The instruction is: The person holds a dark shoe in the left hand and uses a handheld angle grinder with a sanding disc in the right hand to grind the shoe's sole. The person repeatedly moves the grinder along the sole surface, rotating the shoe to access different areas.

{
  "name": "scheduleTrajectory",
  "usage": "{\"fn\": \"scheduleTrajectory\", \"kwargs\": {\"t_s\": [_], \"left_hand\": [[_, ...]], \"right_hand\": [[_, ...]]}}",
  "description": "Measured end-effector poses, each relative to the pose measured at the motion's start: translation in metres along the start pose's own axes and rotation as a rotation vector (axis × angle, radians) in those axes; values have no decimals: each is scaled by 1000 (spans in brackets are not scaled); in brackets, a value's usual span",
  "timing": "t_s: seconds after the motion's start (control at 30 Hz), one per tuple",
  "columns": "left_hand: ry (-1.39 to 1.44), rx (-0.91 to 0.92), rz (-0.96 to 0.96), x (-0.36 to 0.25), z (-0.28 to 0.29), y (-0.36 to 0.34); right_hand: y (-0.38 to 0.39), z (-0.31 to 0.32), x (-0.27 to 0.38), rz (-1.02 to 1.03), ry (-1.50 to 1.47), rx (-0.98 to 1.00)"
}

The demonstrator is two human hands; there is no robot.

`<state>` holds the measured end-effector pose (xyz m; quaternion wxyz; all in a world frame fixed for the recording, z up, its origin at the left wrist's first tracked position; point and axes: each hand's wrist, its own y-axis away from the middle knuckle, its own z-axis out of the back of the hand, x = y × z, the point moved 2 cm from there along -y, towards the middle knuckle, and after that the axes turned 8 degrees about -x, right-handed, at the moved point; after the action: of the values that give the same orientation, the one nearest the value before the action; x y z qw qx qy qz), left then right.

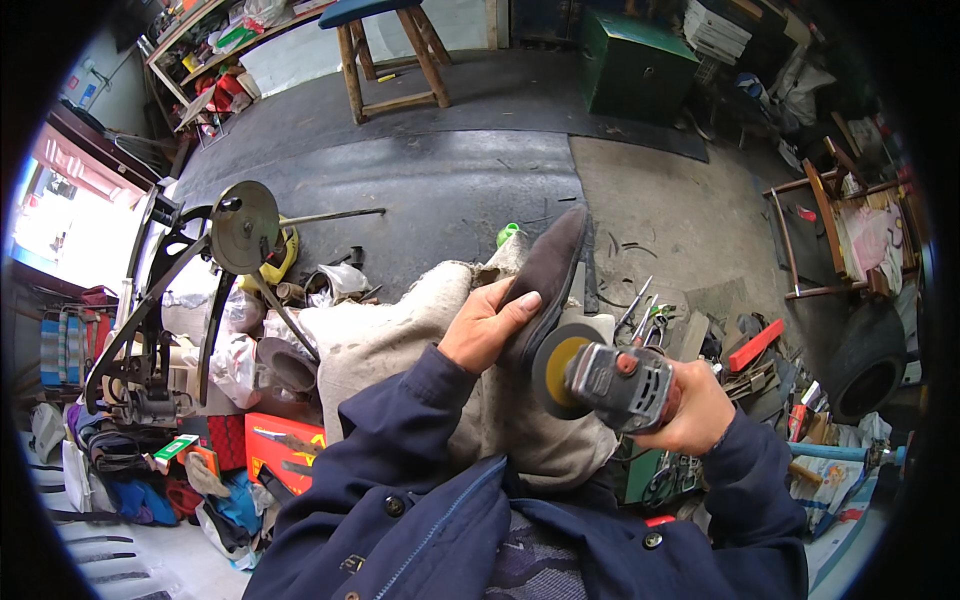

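A dark, pointed shoe (547,262) is tilted over a beige cloth (390,330) on the lap, its toe pointing away. My left hand (485,325) grips it, thumb across its side. Held in my right hand (680,405) is a worn angle grinder (628,385) with a yellow disc (558,372); the disc is at the shoe's lower right edge. Whether they touch I cannot tell.
At left stands a black iron machine (236,230) among bags and scraps. Tools (650,320) and a tyre (868,355) lie right. Ahead are a wooden stool (398,62), a green chest (630,80) and shelves (200,50). A wooden chair (840,210) stands right.
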<state>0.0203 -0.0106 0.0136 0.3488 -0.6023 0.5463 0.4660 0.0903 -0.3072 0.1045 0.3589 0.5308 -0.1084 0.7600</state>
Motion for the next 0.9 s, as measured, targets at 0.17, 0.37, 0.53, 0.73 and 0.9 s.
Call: {"fn": "scheduleTrajectory", "kwargs": {"t_s": [0.17,0.37,0.53,0.73,0.9], "left_hand": [[-15,9,37,-1,2,3],[-36,-7,10,1,2,4],[1,-4,4,2,2,5],[-11,-2,-14,1,2,6],[24,29,-9,-1,2,7]], "right_hand": [[3,-2,9,98,292,7],[-6,0,-3,-10,49,21],[-9,3,-20,-241,-329,11],[0,5,-10,-116,-188,-25],[9,0,13,117,301,-40]]}}
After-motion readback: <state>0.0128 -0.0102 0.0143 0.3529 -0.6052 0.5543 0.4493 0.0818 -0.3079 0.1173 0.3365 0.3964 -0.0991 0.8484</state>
